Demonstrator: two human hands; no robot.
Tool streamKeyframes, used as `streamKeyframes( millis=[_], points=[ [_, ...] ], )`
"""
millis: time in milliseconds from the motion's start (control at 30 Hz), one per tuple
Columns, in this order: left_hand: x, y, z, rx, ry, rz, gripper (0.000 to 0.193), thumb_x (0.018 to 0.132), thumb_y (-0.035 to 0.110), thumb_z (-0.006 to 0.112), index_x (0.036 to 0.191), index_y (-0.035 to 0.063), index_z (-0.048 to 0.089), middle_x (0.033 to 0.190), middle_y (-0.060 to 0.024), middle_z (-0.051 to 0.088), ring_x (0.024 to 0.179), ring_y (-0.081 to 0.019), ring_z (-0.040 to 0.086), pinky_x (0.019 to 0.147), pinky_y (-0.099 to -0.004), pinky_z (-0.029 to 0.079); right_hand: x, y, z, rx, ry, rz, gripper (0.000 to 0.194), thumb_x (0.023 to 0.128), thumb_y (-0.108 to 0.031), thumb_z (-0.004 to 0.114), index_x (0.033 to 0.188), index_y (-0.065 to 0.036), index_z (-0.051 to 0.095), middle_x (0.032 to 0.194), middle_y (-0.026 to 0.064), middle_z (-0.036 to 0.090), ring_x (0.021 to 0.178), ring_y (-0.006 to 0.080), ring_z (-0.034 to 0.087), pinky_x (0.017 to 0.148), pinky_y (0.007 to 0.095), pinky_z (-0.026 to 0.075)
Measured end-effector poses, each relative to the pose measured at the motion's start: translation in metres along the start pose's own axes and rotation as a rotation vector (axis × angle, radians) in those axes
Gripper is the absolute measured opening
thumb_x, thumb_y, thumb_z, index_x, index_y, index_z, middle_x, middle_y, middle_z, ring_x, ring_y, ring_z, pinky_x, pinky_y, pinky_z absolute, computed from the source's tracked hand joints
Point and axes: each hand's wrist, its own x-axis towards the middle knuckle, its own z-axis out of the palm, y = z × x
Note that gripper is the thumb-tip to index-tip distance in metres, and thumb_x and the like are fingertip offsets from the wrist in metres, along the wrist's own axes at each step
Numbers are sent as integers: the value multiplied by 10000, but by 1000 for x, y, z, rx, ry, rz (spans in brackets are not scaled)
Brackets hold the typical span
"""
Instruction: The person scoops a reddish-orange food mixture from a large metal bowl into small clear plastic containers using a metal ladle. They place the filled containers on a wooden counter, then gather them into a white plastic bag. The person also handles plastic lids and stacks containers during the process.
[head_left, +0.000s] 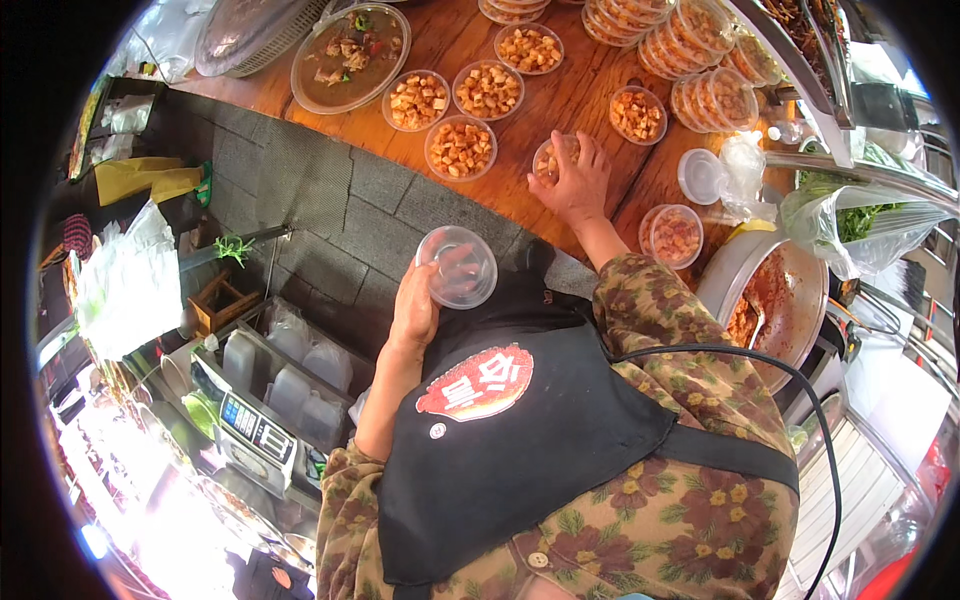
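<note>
My left hand holds an empty clear plastic tub by its side, in front of the black apron. Over the wooden table, my right hand is spread with its fingers at the rim of a clear tub of cubed orange-red food, partly hidden by the fingers. Whether it grips that tub cannot be told. Nearby stand more filled tubs, among them one at the table edge, one beyond my right hand and one beside my right forearm.
Stacked filled tubs stand at the back right, near round lids and a plastic bag. A large metal bowl of red sauce with a spoon is at the right. A large covered dish sits at the back left. A scale is lower left.
</note>
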Motion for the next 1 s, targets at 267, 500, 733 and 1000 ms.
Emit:
streamKeyframes(
  millis=[267,500,733,1000],
  points=[
    [5,4,2,-29,-38,17,560,977,275,421,1474,41,310,1356,-224,529,1106,-323,615,915,-431,509,8,-1,-3,-115,-110,-9,634,846,-526,615,1393,-223,516,1442,182,391,1334,430,344,1084,604,252],
    [-11,-2,0,-28,64,-35,576,961,266,416,1480,42,303,1360,-235,528,1124,-340,609,922,-439,515,14,-5,10,-110,-115,-43,467,893,-484,555,1334,-331,573,1472,103,439,1369,389,357,1092,654,217],
    [-16,0,6,5,9,-20,546,970,251,367,1478,61,319,1357,-233,536,1115,-326,621,903,-411,532,0,1,-23,-76,-370,104,952,645,-497,761,1475,-229,382,1504,182,295,1305,479,338,1009,609,363],
    [-11,-10,18,46,-96,-53,544,965,257,373,1469,58,332,1344,-223,549,1102,-321,628,889,-406,541,-46,23,-115,-75,4,192,957,602,-348,803,1454,-186,398,1363,187,379,1193,429,428,923,560,447]
  ],
)
